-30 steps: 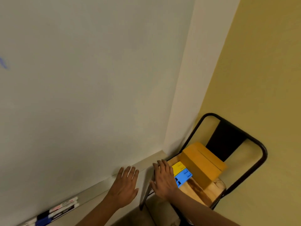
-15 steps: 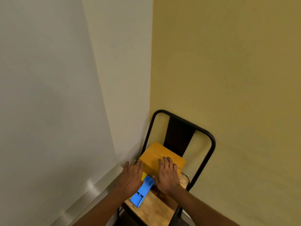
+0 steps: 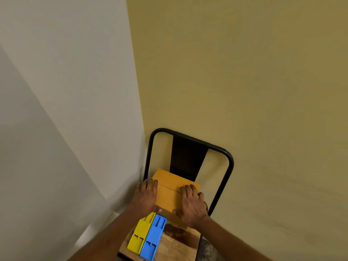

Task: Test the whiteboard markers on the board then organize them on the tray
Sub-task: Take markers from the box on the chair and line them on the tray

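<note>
No legible text, label or number anywhere.

Dim indoor light with a warm cast, diffuse, no hard glare.

White wall (image 3: 84, 72) is brightest at upper left and falls to grey shade lower down. The deepest shade sits in the corner beside the chair (image 3: 228, 161).

Yellow wall (image 3: 244, 81) is evenly lit, slightly darker toward lower right.

Left hand (image 3: 146, 196) and right hand (image 3: 191, 204) are soft-edged, with fine detail smeared.

Orange box (image 3: 169, 193) has flat tone and faint shading under the fingers.

Wide-angle bend: the wall corner leans and lines bow near the frame edges.
</note>
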The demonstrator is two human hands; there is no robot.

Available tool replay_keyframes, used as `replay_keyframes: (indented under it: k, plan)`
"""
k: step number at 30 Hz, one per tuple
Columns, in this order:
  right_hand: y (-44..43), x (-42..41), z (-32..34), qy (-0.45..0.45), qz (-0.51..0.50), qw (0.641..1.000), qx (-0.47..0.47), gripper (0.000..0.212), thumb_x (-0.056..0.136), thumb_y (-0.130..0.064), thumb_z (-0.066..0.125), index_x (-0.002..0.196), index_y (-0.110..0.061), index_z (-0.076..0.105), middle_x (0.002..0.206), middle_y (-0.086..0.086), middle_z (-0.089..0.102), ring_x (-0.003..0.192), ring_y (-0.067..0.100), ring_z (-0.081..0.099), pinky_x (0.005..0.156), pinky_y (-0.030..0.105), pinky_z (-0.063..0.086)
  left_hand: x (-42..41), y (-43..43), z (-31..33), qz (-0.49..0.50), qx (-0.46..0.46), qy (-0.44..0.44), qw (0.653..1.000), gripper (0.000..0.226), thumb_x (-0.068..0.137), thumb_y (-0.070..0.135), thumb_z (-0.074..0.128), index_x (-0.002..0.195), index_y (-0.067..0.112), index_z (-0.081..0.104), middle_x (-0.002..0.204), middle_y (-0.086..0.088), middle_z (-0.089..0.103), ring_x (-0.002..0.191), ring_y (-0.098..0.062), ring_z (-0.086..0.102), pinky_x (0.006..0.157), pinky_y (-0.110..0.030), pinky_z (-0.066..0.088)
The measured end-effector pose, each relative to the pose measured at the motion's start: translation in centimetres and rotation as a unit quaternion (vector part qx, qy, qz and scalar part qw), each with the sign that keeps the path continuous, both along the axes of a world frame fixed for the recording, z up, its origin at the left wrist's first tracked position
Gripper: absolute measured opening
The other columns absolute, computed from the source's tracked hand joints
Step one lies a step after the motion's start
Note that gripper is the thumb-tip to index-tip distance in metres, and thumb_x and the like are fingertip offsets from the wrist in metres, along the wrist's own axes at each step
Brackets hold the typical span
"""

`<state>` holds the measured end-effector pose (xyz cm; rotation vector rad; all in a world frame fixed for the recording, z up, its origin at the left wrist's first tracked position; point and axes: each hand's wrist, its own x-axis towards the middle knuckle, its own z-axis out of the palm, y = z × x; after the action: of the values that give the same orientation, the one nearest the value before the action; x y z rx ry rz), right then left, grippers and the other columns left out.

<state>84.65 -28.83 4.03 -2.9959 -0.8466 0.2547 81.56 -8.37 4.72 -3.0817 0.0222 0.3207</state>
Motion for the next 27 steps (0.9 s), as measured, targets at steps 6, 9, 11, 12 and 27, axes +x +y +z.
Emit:
replay_keyframes:
  k: [6,9,11,12,27]
  plan:
    - [1.2,-0.6,-0.2,0.001,-0.033,0.999,-0.013,0.088,0.077,-0.067,0.049,0.143,-0.012,0.030,0.144,0.013,0.037,0.133,0.036,0.030,0.098,0.057,0.035,1.2,0.5,-1.0,-0.015,-0.035,0.009,0.999,0.118,0.074,0.067,0.064,0.151,0.004,0.001,0.154,-0.019,0.015,0.141,-0.036,0.019,0.115,-0.049,0.020]
    - [1.7,-0.8,-0.3,-0.004,-0.055,0.998,-0.016,0.085,0.071,-0.068,0.053,0.134,-0.011,0.045,0.132,0.013,0.050,0.121,0.035,0.044,0.086,0.056,0.043,1.4,0.7,-1.1,-0.020,-0.035,-0.002,0.999,0.121,0.071,0.067,0.067,0.151,0.004,0.003,0.150,-0.016,0.022,0.136,-0.033,0.027,0.113,-0.043,0.026]
    - [1.9,-0.9,-0.4,-0.011,-0.066,0.998,-0.008,0.081,0.066,-0.069,0.056,0.122,-0.012,0.055,0.119,0.011,0.059,0.109,0.033,0.053,0.075,0.053,0.049,1.4,0.6,-1.2,-0.007,-0.043,-0.008,0.999,0.122,0.068,0.067,0.070,0.151,0.004,0.006,0.149,-0.016,0.024,0.134,-0.033,0.029,0.111,-0.041,0.028]
    - [2.0,-0.9,-0.3,-0.020,-0.069,0.997,0.001,0.080,0.063,-0.070,0.057,0.118,-0.012,0.058,0.114,0.010,0.061,0.104,0.032,0.055,0.071,0.052,0.050,1.4,0.6,-1.2,-0.001,-0.046,-0.017,0.999,0.123,0.065,0.067,0.072,0.151,0.004,0.010,0.148,-0.017,0.027,0.133,-0.033,0.032,0.109,-0.040,0.031]
    - [1.4,-3.5,1.8,-0.108,-0.016,0.992,0.068,0.051,0.082,-0.063,0.045,0.098,-0.020,0.067,0.091,-0.002,0.069,0.103,0.025,0.055,0.077,0.043,0.046,0.4,2.1,1.4,0.020,-0.101,-0.235,0.967,0.041,0.090,0.046,0.044,0.079,0.019,0.072,0.069,-0.001,0.066,0.086,-0.025,0.060,0.098,-0.050,0.039]
